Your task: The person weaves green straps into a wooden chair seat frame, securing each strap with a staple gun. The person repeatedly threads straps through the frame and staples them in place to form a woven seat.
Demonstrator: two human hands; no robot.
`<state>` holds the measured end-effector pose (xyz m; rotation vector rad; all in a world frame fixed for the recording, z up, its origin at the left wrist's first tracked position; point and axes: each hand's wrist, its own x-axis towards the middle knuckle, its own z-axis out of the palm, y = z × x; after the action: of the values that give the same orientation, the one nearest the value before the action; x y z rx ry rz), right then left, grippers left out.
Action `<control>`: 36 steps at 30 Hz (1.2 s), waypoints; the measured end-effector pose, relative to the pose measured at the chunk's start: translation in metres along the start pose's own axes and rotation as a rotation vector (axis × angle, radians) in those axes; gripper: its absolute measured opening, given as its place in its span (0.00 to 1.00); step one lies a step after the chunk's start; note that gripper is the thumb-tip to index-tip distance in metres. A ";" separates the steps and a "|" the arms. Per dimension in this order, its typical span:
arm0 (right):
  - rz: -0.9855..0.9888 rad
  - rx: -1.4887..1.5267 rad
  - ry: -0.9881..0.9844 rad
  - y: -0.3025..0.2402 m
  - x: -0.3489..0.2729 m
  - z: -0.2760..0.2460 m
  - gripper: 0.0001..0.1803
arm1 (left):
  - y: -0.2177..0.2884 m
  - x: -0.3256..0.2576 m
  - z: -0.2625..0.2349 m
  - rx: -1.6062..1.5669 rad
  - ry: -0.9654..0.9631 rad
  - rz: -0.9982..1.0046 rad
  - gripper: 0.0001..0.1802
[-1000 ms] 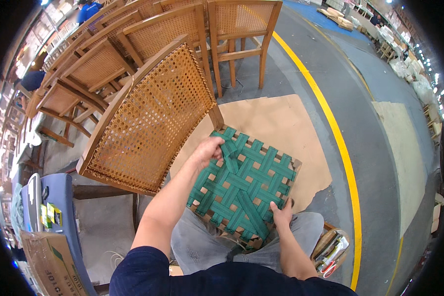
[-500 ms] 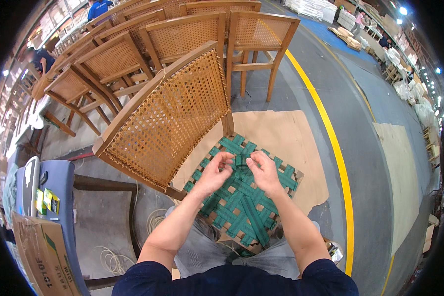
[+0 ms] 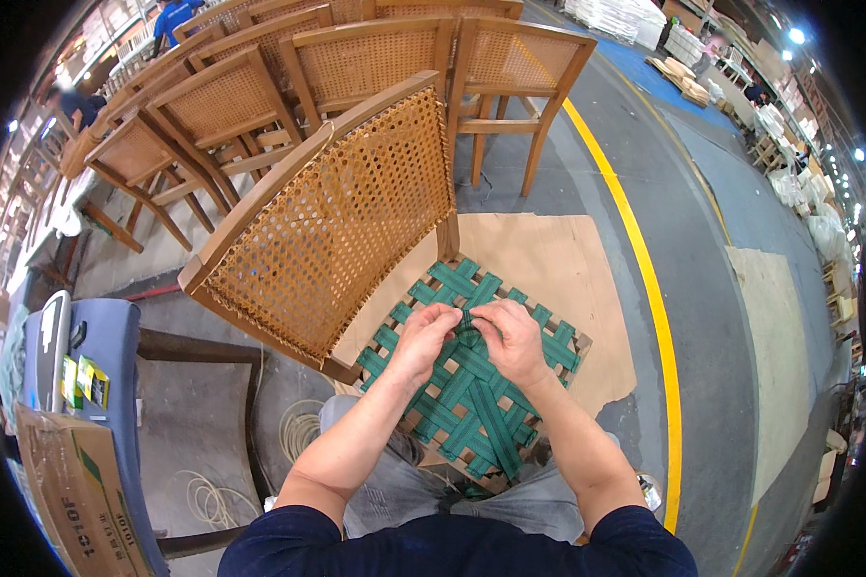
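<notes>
we see left hand (image 3: 421, 338) + right hand (image 3: 510, 338) — both pinching green webbing (image 3: 471, 409) at seat centre | cane chair back (image 3: 342, 221) tilted left

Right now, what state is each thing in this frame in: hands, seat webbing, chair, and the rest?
left hand: fingers pinching a strap at the middle of the seat
right hand: pinching the same spot, beside the left
green webbing: woven into a lattice across the seat frame
cane-back chair: turned on the person's lap, back tilted left
cardboard sheet: flat on the floor
row of chairs: upright
</notes>
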<state>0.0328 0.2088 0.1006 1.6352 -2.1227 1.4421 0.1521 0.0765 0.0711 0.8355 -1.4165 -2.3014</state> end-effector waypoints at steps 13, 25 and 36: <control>0.400 0.234 -0.318 0.047 -0.016 0.022 0.05 | -0.087 -0.005 -0.008 -0.299 -0.188 -0.189 0.08; 0.726 -0.174 -0.364 0.191 0.047 0.122 0.04 | -0.088 0.115 -0.039 0.806 0.439 0.478 0.13; 0.742 -0.290 -0.207 0.199 0.047 0.153 0.06 | -0.114 0.160 -0.042 1.417 0.165 0.500 0.22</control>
<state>-0.0779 0.0624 -0.0766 0.9589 -3.0790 1.0201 0.0576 0.0131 -0.0948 0.7508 -2.6824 -0.6041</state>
